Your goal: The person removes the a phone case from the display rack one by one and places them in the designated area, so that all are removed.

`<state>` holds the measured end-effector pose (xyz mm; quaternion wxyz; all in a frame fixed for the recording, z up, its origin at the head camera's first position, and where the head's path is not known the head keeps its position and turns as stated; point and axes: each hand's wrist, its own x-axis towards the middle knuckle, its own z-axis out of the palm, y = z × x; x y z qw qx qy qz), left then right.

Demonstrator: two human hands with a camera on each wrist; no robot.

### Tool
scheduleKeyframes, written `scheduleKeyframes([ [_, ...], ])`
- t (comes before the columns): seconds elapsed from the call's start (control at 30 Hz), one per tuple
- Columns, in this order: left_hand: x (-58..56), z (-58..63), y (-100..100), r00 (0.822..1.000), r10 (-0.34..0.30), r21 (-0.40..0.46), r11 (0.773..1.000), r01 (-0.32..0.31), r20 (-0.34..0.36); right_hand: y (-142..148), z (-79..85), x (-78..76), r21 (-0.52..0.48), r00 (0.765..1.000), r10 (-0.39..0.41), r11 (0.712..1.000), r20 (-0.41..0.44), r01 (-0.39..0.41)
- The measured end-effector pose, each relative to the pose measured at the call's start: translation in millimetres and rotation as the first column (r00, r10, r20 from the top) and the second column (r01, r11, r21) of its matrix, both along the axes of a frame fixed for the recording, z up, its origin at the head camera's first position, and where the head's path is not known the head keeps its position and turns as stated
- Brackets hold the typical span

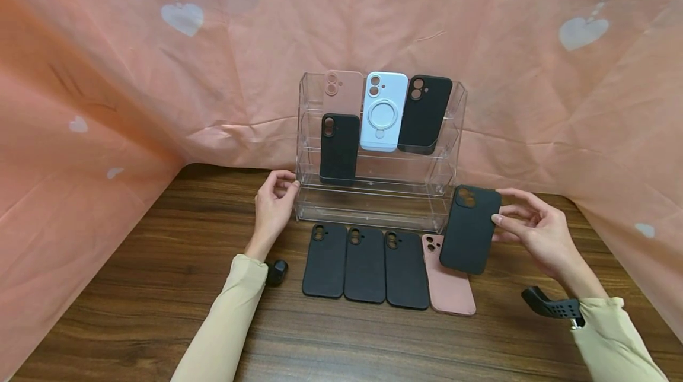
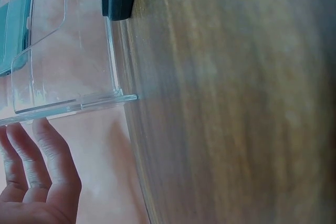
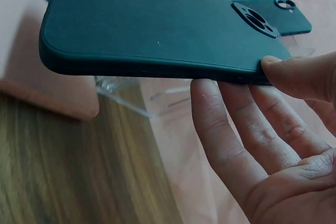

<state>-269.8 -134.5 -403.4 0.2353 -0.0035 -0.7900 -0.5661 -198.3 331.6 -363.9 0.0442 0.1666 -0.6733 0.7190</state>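
In the head view, my right hand (image 1: 539,236) pinches a black phone case (image 1: 469,231) by its edge, thumb on the back face and fingers behind. The case is tilted upright, camera cutout at the top, partly covering a pink phone case (image 1: 450,290) on the table. My left hand (image 1: 277,204) touches the left side of a clear acrylic display rack (image 1: 373,216); in the left wrist view its fingertips (image 2: 42,127) meet the side panel. A pink case (image 1: 347,94), a white case with a ring (image 1: 381,133), and two black cases (image 1: 427,115) stand on the rack.
Three black phone cases (image 1: 364,269) lie side by side on the wooden table (image 1: 347,346), left of the pink one, in front of the rack. A pink curtain with white hearts (image 1: 480,14) surrounds the table at the back and sides.
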Motion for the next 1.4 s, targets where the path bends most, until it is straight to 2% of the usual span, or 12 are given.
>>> scheduleKeyframes([
  [0.27,0.0,0.7,-1,1.0,-0.017,0.018,1.0,0.017,-0.001,16,-10.7,5.6,0.076,0.998,-0.025,0.997,0.06,0.02],
  [0.67,0.5,1.0,0,1.0,-0.023,0.018,1.0,0.023,0.01,43,-25.8,13.5,0.179,0.994,0.046,0.982,0.095,-0.062],
  [1.17,-1.2,0.0,-1,1.0,-0.012,0.007,1.0,0.012,-0.002,64,-34.1,16.9,0.202,0.976,0.134,0.965,0.17,-0.167],
  [1.27,-1.2,-0.4,-1,1.0,-0.01,0.003,1.0,0.01,-0.003,67,-35.3,17.1,0.251,0.974,0.124,0.953,0.191,-0.171],
  [1.4,-0.9,-0.4,-1,1.0,-0.006,-0.002,1.0,0.006,-0.002,67,-36.1,17.3,0.357,0.976,0.058,0.925,0.208,-0.131],
])
